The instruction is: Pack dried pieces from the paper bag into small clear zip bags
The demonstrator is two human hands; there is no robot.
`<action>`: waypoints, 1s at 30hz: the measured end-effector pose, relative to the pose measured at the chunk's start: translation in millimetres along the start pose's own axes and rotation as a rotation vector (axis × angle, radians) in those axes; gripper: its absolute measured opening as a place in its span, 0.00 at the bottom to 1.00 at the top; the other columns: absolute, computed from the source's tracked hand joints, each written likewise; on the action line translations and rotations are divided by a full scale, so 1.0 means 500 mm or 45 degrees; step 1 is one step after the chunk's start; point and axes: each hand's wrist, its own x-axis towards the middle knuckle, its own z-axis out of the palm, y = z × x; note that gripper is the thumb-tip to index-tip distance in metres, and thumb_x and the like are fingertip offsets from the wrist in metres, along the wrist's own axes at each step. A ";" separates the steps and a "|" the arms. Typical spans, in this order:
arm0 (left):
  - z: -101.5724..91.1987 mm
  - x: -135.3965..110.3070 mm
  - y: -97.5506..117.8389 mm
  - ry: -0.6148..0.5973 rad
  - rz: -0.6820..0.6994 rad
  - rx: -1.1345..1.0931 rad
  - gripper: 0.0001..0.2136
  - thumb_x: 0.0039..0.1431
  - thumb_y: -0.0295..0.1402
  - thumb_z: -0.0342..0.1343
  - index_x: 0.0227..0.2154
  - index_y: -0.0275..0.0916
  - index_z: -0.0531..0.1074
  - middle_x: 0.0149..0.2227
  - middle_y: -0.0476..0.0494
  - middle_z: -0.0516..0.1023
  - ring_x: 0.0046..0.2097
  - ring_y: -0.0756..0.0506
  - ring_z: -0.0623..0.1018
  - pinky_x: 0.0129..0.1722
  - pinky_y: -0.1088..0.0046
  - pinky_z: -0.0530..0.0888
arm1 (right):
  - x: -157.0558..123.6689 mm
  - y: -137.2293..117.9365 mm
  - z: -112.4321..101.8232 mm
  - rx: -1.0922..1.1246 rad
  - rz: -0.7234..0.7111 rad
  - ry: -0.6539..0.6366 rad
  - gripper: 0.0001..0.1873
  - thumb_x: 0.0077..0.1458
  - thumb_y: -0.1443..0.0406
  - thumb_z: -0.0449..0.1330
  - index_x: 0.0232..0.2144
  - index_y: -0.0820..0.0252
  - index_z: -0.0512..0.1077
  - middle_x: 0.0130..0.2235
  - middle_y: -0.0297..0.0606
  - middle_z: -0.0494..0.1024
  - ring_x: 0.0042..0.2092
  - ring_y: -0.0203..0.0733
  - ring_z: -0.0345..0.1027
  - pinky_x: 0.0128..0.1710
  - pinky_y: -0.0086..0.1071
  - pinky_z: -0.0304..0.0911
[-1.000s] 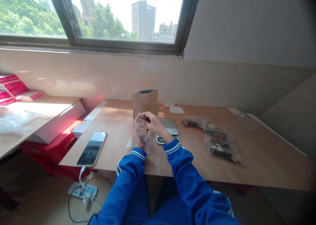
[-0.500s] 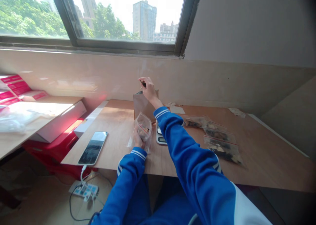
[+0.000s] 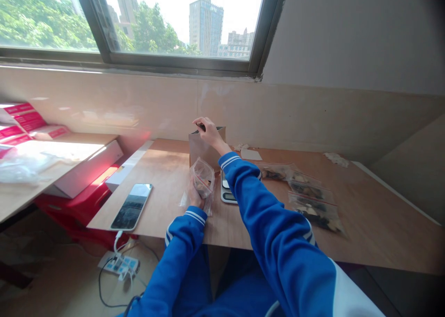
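Note:
My left hand (image 3: 195, 197) is closed around a clear zip bag (image 3: 203, 174), whose mouth gapes upward near the table's front. A few light bits show inside it. My right hand (image 3: 208, 131) is raised above the front of an open paper bag (image 3: 199, 149), its fingers pinched on a small dark piece (image 3: 200, 126) too small to name. The paper bag stands upright behind the zip bag. Under my right forearm, a kitchen scale (image 3: 228, 196) is partly hidden by the sleeve.
Several filled zip bags (image 3: 318, 215) lie flat on the right of the table. A plugged-in phone (image 3: 132, 207) lies at the left edge, above a power strip (image 3: 120, 263) on the floor. A white card (image 3: 251, 155) lies behind the scale. A red stool (image 3: 69, 210) stands left.
My right hand has come down a little toward the paper bag, still pinching the dark piece. My left hand keeps the zip bag in place. The view has shifted slightly.

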 end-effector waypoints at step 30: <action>0.016 -0.017 0.011 -0.094 -0.035 -0.011 0.19 0.55 0.46 0.55 0.42 0.38 0.75 0.37 0.39 0.80 0.41 0.40 0.80 0.43 0.62 0.77 | -0.058 -0.021 -0.042 -0.420 0.021 0.076 0.12 0.63 0.64 0.48 0.35 0.61 0.71 0.43 0.46 0.70 0.48 0.49 0.60 0.53 0.42 0.51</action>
